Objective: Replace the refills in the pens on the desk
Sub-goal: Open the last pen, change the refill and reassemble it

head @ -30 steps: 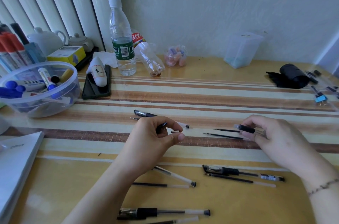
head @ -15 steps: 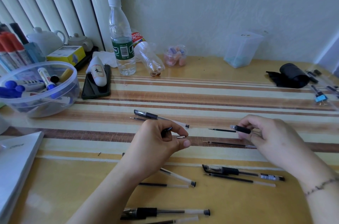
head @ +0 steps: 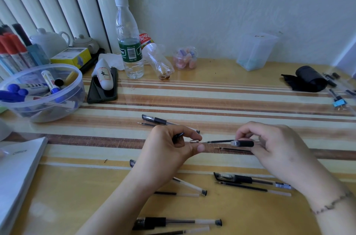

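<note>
1. Left hand (head: 169,150) was curled over the middle of the desk (head: 231,80), thumb and forefinger pinched on a small metal pen tip (head: 194,141). A dark glossy piece, likely a cap clip, showed inside the curled fingers.
2. A thin black refill (head: 218,141) ran level between the hands, its long axis left to right, point toward the left hand and almost at the cone's mouth.
3. Right hand (head: 273,150) gripped the pen barrel (head: 243,143) by its black rubber sleeve, with the refill protruding from it. My judgement: the next move turns on keeping cone and refill in line, with the left hand nearer the joint.
4. Loose pens, clear plastic with black grips, and bare refills lay toward the desk's near edge; one spare refill (head: 234,149) lay just under the right hand.
</note>
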Demonstrator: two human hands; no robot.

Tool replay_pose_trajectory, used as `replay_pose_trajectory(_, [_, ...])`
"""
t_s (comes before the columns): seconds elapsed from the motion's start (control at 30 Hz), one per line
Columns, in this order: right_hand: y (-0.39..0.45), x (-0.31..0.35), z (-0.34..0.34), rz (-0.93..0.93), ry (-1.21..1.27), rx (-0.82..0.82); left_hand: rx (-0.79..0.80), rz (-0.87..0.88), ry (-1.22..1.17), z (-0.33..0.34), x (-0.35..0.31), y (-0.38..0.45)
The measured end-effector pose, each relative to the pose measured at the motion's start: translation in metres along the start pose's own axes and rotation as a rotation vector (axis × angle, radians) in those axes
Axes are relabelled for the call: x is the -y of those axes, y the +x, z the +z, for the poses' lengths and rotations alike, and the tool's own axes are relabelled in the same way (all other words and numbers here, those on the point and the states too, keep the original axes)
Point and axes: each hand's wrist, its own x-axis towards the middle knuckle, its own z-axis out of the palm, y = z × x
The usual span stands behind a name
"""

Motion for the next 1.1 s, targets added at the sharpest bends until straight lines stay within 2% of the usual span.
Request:
replay_pose_trajectory(0.53, [-0.001,0.007,0.018,-0.108,-0.026,-0.06,-0.021,0.031,0.107,0.004,0.002,-0.002])
replay_pose_trajectory(0.63, [-0.002,0.01,0.011,-0.03,0.006,-0.085,-0.043,0.045,0.132,-0.001,0.002,0.0])
replay_pose_trajectory(0.73, [-0.001,-0.003,-0.002,0.067,0.065,-0.199,-0.137,0.009,0.082,-0.012,0.005,0.006])
replay_pose_trajectory(0.83, [-0.001,-0.018,-0.008,0.151,-0.025,-0.247,-0.185,-0.028,-0.013,-0.019,0.007,0.008])
replay_pose_trajectory(0.9, [0.0,-0.02,-0.006,0.156,-0.059,-0.268,-0.184,-0.035,-0.036,-0.019,0.007,0.008])
replay_pose_trajectory(1.1, [-0.001,-0.015,-0.003,0.07,0.08,-0.303,-0.175,-0.038,-0.041,-0.017,0.007,0.008])
